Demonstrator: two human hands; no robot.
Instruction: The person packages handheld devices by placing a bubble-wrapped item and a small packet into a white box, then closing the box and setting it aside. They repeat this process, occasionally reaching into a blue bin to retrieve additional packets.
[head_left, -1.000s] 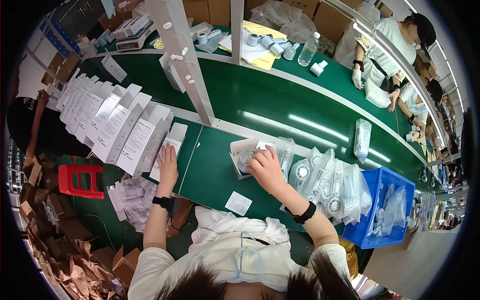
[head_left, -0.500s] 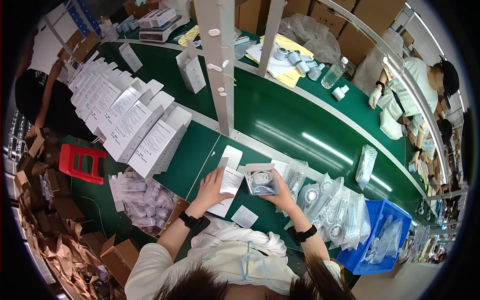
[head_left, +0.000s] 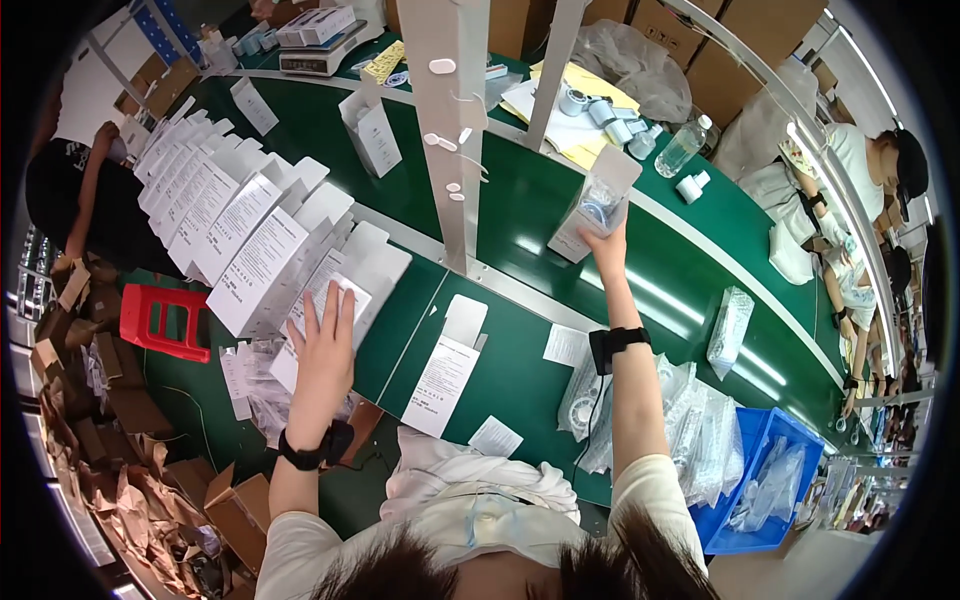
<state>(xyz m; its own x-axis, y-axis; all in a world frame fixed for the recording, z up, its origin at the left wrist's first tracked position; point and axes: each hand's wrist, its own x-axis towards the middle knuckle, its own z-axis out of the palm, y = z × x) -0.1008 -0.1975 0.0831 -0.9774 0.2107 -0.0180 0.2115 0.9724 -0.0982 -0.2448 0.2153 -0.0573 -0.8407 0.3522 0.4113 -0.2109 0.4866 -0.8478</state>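
My right hand (head_left: 606,250) is closed on the lower side of a small white carton (head_left: 573,232) with its flap up. It holds the carton at or just above the green conveyor belt; whether the base touches cannot be made out. A clear-wrapped item shows inside. Spread fingers of my left hand (head_left: 325,335) lie on the front white carton (head_left: 375,270) of a long row, with no grip showing. Between my arms another white carton (head_left: 446,370) lies on the green table, its flap extended. Near it are a folded leaflet (head_left: 495,437) and a second paper (head_left: 566,345).
Bubble-wrapped parts (head_left: 690,440) and a blue bin (head_left: 765,490) stand at right. A metal post (head_left: 447,150) rises beyond the table. One wrapped pack (head_left: 730,332) and a carton (head_left: 370,132) are on the belt. Left are a red stool (head_left: 165,322) and another person.
My right hand has carried the filled carton away from me, out over the belt. My left hand has left the carton on the table and moved left to the row.
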